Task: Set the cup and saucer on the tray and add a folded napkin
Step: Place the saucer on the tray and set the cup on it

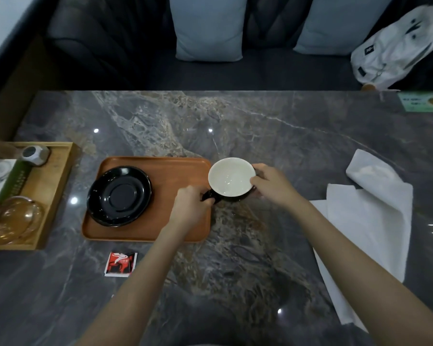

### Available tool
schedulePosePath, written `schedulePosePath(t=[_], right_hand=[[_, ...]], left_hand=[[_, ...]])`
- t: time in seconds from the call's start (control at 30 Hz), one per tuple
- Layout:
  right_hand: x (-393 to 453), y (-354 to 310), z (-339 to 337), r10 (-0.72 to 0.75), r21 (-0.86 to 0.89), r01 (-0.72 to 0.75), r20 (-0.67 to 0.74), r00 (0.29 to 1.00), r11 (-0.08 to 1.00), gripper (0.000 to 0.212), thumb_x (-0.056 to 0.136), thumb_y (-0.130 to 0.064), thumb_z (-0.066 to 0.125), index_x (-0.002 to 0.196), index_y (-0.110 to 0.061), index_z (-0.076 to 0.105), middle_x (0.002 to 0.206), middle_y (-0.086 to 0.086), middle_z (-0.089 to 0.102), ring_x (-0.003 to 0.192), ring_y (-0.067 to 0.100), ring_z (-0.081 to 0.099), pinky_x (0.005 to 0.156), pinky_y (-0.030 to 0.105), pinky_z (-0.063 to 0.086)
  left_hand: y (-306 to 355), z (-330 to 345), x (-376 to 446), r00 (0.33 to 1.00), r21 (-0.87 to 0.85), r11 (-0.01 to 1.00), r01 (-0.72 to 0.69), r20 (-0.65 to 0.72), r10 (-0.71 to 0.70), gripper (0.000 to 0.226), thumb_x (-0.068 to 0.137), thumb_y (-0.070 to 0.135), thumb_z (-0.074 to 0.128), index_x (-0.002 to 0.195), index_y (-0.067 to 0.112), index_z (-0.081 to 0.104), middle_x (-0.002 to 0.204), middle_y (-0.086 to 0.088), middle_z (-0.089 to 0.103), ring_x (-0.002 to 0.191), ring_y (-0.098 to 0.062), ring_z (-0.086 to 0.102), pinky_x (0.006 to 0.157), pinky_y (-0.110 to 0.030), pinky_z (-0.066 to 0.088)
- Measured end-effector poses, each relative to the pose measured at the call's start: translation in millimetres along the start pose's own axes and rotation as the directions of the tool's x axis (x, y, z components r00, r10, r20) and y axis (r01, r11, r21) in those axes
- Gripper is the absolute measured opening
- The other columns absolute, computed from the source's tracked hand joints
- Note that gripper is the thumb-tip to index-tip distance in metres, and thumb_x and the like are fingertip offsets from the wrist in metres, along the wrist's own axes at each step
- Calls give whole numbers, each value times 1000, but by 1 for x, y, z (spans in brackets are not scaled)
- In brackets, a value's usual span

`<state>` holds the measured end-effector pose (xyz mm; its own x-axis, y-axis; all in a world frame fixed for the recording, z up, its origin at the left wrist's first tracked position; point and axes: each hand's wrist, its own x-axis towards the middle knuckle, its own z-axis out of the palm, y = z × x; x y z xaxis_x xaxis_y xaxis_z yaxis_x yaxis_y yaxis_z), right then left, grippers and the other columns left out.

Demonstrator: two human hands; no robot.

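Step in hand: the cup (231,177), held in both hands at the right edge of the tray (160,221). Whether it rests on the counter (260,126) or is just off it, cannot tell.

Left hand (189,207): fingers pinching the dark handle on the cup's left side. Right hand (273,184): fingers curled round the far and right side of the cup wall, thumb near the rim.

Saucer (119,196) already on the tray, left half, lying flat, its centre ring bare. Cup and saucer apart.

Next move, by judgement: carry the cup left over the tray and lower it level into the saucer's centre ring. The left hand crosses over the tray lip, so the cup needs to clear that lip. Glazed on glazed; a set-down off centre may slide.

Napkin (370,221) lies on the counter well right of the cup, white, loosely open, one corner curled over, not yet folded. That step is left.

Cup: white inside, dark glossy outside, wide and shallow, empty, upright. Saucer: black, glossy, raised rim.

Also on the counter: a small red packet (120,263) near the tray's front edge, and a wooden box (58,186) of odds at the far left.
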<state>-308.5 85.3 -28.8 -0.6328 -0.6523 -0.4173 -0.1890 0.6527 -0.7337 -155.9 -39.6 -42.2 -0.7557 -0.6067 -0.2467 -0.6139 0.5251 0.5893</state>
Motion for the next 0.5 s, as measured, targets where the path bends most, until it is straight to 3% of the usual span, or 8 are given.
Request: schedulePosePath(t=[0.1, 0.23, 0.4, 0.5], right_hand=[[-7, -20, 4, -44, 10, 44, -3, 999, 999, 37, 85, -5, 43, 120, -10, 54, 98, 12, 65, 89, 33, 62, 81, 47, 52], [-17, -55, 15, -126, 7, 126, -29, 992, 992, 38, 86, -4, 43, 121, -11, 55, 95, 11, 66, 87, 31, 64, 80, 47, 53], [-25, -99, 44, -215, 11, 215, -36, 976, 977, 40, 85, -4, 43, 122, -14, 54, 97, 4, 64, 88, 23, 62, 73, 36, 52], [-26, -123, 67, -260, 50, 261, -28, 965, 964, 40, 87, -3, 43, 124, -12, 53, 107, 6, 63, 97, 22, 62, 81, 41, 55]], left_hand=[[-4, -26, -7, 1000, -30, 999, -13, 6, 13, 22, 79, 25, 68, 84, 3, 71, 77, -14, 70, 73, -26, 62, 63, -35, 44], [-13, -61, -22, 999, -57, 998, -27, -42, 24, 22, 79, 26, 70, 81, 3, 70, 64, -4, 62, 54, -10, 50, 47, -17, 30], [-43, -101, -41, 990, -121, 993, 1, -139, -18, 20, 76, 25, 72, 81, 6, 71, 70, -4, 66, 70, -16, 59, 62, -29, 41], [-67, -120, -48, 983, -148, 989, 29, -174, -54, 21, 75, 25, 74, 81, 6, 70, 72, -6, 67, 70, -19, 59, 65, -32, 45]])
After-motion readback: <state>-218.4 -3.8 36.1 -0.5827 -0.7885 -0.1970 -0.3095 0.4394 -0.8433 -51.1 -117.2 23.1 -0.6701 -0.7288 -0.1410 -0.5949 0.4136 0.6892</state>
